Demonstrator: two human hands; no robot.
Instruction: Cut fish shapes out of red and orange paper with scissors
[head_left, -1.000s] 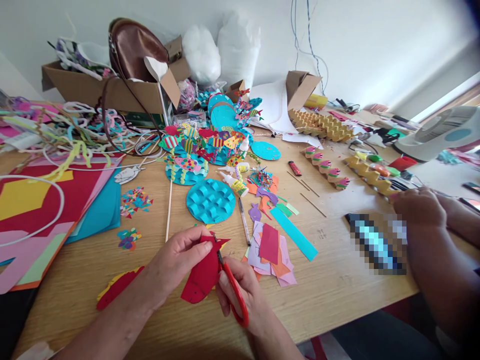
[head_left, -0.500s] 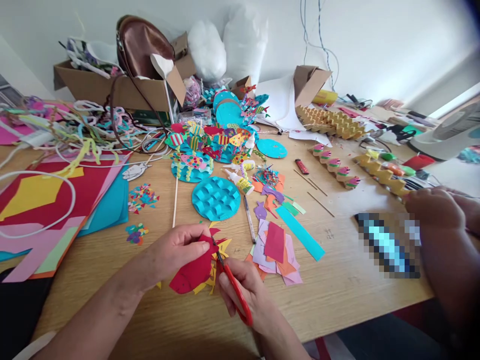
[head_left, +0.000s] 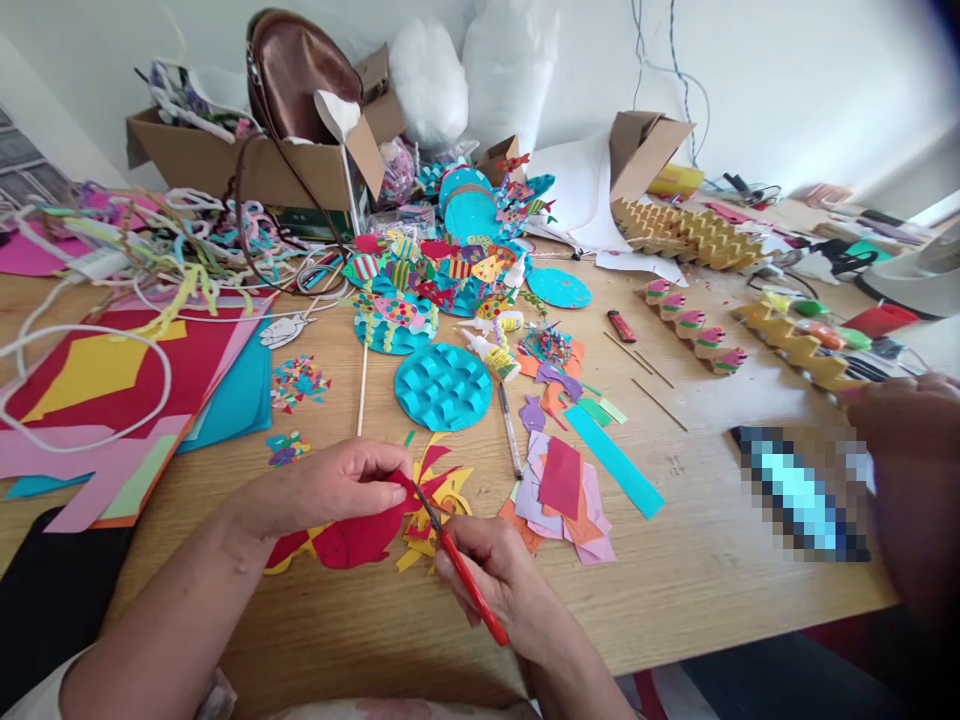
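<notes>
My left hand (head_left: 341, 490) pinches a red paper fish (head_left: 360, 538) near its tail end, thumb on top. A drawn line shows on its rounded head, which points left. In my right hand (head_left: 491, 575) are red-handled scissors (head_left: 469, 580). Their blades meet the red paper just beside my left fingertips; whether they are fully closed I cannot tell. Beneath and behind lie red and yellow paper scraps (head_left: 442, 490). More red and yellow paper shows under my left wrist.
Ahead are a blue woven paper disc (head_left: 442, 387), glue bottles (head_left: 495, 357) and a pen (head_left: 511, 430). Coloured paper pieces (head_left: 561, 480) lie to the right, paper sheets (head_left: 112, 400) to the left. Another person's arm (head_left: 911, 460) reaches in at the right, near egg-carton strips (head_left: 795, 345).
The red fish has turned, its head now pointing more to the left. The scissor blades have moved slightly left with my left hand. The whole view has shifted a little.
</notes>
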